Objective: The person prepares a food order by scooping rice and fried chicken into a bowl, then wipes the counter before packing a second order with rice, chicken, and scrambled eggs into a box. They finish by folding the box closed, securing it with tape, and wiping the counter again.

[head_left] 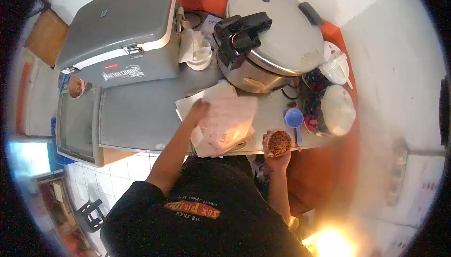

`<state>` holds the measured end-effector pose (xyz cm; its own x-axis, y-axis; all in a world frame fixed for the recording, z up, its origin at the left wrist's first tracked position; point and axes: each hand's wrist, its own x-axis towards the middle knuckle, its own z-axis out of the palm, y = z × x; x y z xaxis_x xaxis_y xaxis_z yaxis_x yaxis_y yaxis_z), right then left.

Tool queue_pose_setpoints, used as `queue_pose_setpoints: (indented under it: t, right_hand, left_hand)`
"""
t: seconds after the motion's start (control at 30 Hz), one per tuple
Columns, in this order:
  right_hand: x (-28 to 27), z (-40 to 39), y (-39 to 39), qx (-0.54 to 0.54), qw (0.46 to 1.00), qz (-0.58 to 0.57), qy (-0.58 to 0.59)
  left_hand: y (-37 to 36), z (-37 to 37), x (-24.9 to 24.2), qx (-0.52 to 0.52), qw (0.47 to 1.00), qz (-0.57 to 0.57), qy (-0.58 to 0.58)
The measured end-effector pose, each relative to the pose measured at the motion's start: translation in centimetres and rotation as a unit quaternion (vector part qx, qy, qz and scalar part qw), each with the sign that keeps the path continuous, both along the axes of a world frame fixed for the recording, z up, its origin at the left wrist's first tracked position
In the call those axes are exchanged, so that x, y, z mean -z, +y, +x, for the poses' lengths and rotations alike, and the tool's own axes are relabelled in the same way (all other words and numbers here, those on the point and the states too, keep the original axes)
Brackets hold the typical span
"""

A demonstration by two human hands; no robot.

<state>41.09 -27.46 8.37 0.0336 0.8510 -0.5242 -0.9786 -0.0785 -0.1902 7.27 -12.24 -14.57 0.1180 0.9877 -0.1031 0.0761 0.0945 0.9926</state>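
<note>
My left hand has its fingers closed on the edge of a thin, translucent sheet of wrapping paper with red print. Beneath that sheet, more pale papers lie in a loose stack on the metal counter. At the counter's front edge my right hand is wrapped round a small round container of brown crunchy bits, tipped so its contents face up to me. Just right of it lies a blue ladle, its handle pointing toward me.
A large lidded steel cooker stands at the back. To its left sits a grey cooler box, with white bowls between them. Lidded tubs line the right side. A glass-topped case is at far left.
</note>
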Motion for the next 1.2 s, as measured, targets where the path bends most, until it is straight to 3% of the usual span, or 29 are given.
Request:
queue_pose_setpoints:
  t: [0.03, 0.1, 0.17, 0.2, 0.27, 0.43, 0.5, 0.53, 0.57, 0.6, 0.63, 0.67, 0.73, 0.97, 1.07, 1.1, 1.13, 1.2]
  right_hand:
    - [0.3, -0.5, -0.1, 0.002, 1.0, -0.002, 0.001]
    - [1.6, -1.8, -0.1, -0.006, 1.0, -0.019, 0.02]
    - [2.5, -2.9, 0.4, -0.008, 0.999, -0.014, 0.047]
    - [2.2, -3.8, 0.8, -0.065, 0.998, 0.014, -0.003]
    - [2.6, -4.9, 1.8, -0.149, 0.988, 0.026, -0.038]
    - [4.9, -8.7, 5.2, -0.192, 0.979, -0.018, -0.072]
    - [6.6, -10.9, 6.5, -0.196, 0.92, 0.078, -0.329]
    - [5.8, -12.8, 7.2, -0.22, 0.876, -0.033, -0.429]
    - [7.1, -14.0, 7.6, -0.221, 0.876, -0.034, -0.427]
    - [9.6, -14.7, 7.9, -0.263, 0.683, 0.139, -0.667]
    - [10.3, -15.4, 8.0, -0.273, 0.403, 0.294, -0.823]
    - [10.9, -15.9, 7.2, -0.273, 0.404, 0.292, -0.823]
    - [10.1, -17.0, 6.1, -0.209, 0.294, 0.251, -0.898]
    - [9.3, -17.6, 7.3, -0.352, 0.283, 0.119, -0.884]
    - [7.2, -17.3, 7.7, -0.355, 0.316, 0.092, -0.875]
    - [7.1, -16.6, 7.7, -0.333, 0.368, 0.095, -0.863]
    - [6.8, -15.8, 7.9, -0.309, 0.419, 0.096, -0.848]
    - [5.5, -13.0, 8.5, -0.269, 0.424, 0.069, -0.862]
  left_hand:
    - [-0.4, -0.5, -3.3, 0.002, 1.0, -0.002, 0.001]
    - [-1.4, -1.5, -10.9, -0.144, 0.964, -0.037, 0.222]
    - [-1.6, -2.2, -9.1, -0.142, 0.962, 0.012, 0.234]
    - [-1.8, -2.3, -9.1, -0.138, 0.958, 0.061, 0.245]
    - [-2.3, -2.3, -9.0, -0.14, 0.96, 0.038, 0.238]
    - [-3.2, -1.9, -10.4, -0.152, 0.945, 0.039, 0.287]
    - [-3.4, -1.6, -11.3, -0.164, 0.944, 0.056, 0.282]
    - [-3.4, -1.7, -10.7, -0.166, 0.943, 0.055, 0.284]
    - [-3.1, -1.7, -10.2, -0.159, 0.942, 0.038, 0.292]
    - [-3.1, -1.7, -9.7, -0.152, 0.942, 0.021, 0.3]
    - [-3.2, -1.6, -9.7, -0.15, 0.942, 0.02, 0.301]
    - [-3.2, -1.4, -9.8, -0.148, 0.942, 0.008, 0.3]
    - [-2.6, -1.3, -10.0, -0.146, 0.943, 0.001, 0.3]
    - [-2.9, -0.5, -11.1, -0.128, 0.912, -0.042, 0.388]
    - [-1.9, -1.5, -8.6, -0.103, 0.909, -0.022, 0.403]
    - [-1.7, -1.8, -7.7, -0.089, 0.915, 0.006, 0.394]
    - [-1.4, -1.5, -9.0, -0.088, 0.915, 0.004, 0.393]
    - [-0.3, -0.5, -11.4, -0.087, 0.905, 0.056, 0.413]
